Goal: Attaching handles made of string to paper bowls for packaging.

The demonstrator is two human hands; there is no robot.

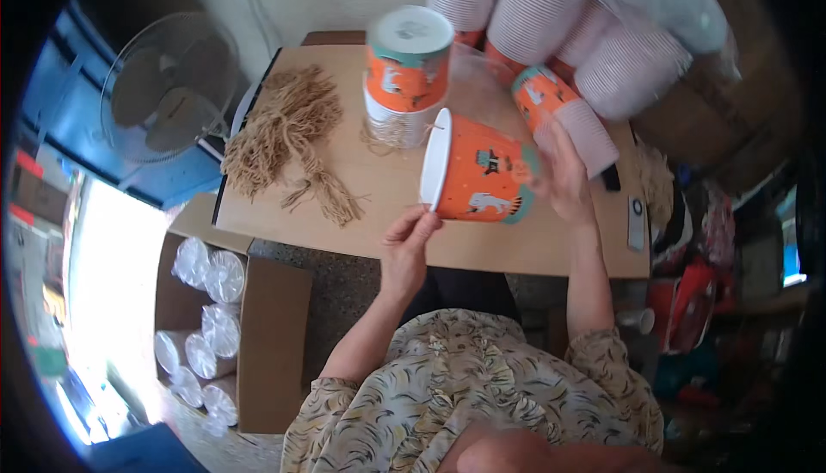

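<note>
An orange paper bucket (pixel 486 172) with printed animals and a teal base band lies tilted on its side above the table, its white rim facing left. My left hand (pixel 409 245) pinches the lower part of that rim between thumb and fingers. A short piece of tan cord (pixel 436 126) shows at the rim's upper side. Beside the bucket's base is my right hand (pixel 568 176), fingers stretched out and slightly blurred; whether it touches the base is not clear. Behind stands an upside-down stack of the same buckets (pixel 409 64), with some tan cord (pixel 387 136) at its side.
A heap of tan cords (pixel 288 129) covers the table's left part. Nested buckets (pixel 559 112) lie at the right, below tall bagged stacks (pixel 538 9). A phone-like object (pixel 636 225) rests near the right edge. An open carton (pixel 274 344) with plastic-wrapped stacks stands lower left, a fan (pixel 172 86) behind.
</note>
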